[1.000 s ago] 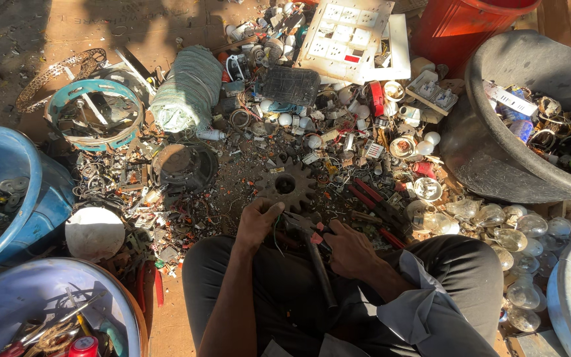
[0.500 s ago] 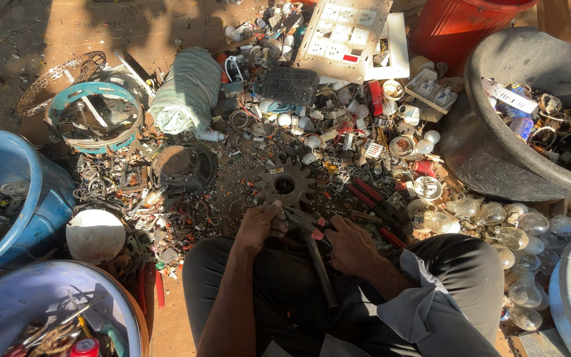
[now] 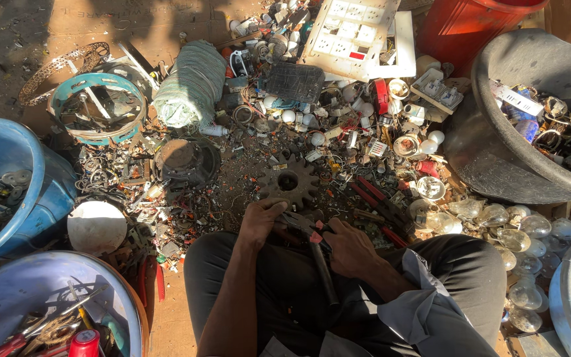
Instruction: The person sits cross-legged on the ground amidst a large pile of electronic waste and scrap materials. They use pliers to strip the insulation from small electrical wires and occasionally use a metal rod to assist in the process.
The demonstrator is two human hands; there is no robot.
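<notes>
Your left hand (image 3: 261,221) curled around the head of the pliers (image 3: 312,241), and your right hand (image 3: 346,246) gripped their handles over your lap, just below the dark toothed gear (image 3: 290,183) lying in the scrap. The blue bucket (image 3: 41,198) at your left held small metal washers, the pale tub (image 3: 14,291) near your knee held red-handled tools, and the dark basin (image 3: 490,158) at your right held mixed scrap. Clear bulbs (image 3: 497,221) lay beside it.

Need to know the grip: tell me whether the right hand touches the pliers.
Touching. The head view shows the right hand wrapped around the handles of the pliers.
</notes>
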